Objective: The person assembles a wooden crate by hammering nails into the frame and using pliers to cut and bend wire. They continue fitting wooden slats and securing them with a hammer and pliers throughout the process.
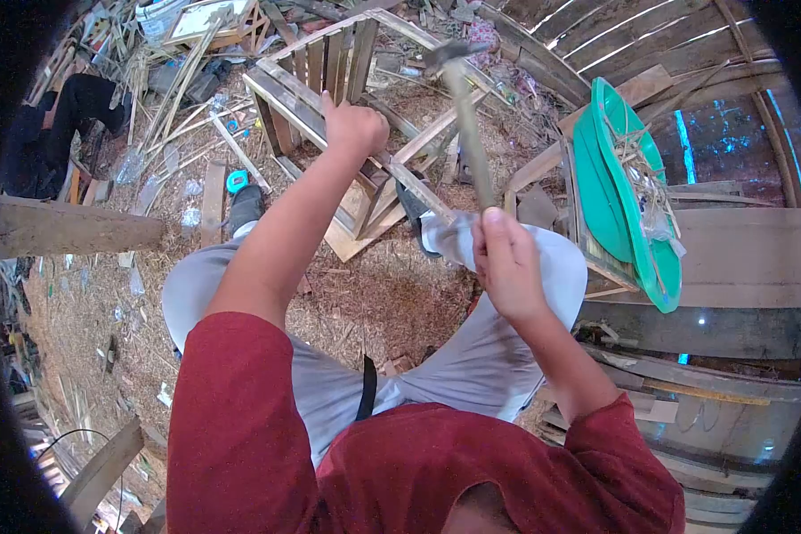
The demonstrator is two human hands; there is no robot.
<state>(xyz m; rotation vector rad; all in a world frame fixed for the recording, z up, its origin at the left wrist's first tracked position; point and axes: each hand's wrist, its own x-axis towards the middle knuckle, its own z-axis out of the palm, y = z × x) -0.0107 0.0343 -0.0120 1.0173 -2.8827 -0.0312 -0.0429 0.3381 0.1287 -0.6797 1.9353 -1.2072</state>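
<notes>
My right hand (511, 265) is wrapped round the lower end of a hammer's (472, 133) wooden handle, above my right knee. The hammer is raised nearly upright, its metal head at the top. My left hand (354, 129) is closed on the top rail of a slatted wooden frame (294, 100), thumb sticking up. The frame stands tilted on the ground between my feet, with one long strip of it reaching toward my right knee. What lies under my left fingers is hidden.
A cyan tape measure (237, 182) lies by my left shoe. Green plastic chair-like shells (610, 178) holding scraps stand at right. A wooden beam (80, 225) juts in from the left. Loose sticks (182, 102), sawdust and litter cover the ground; planks wall the right side.
</notes>
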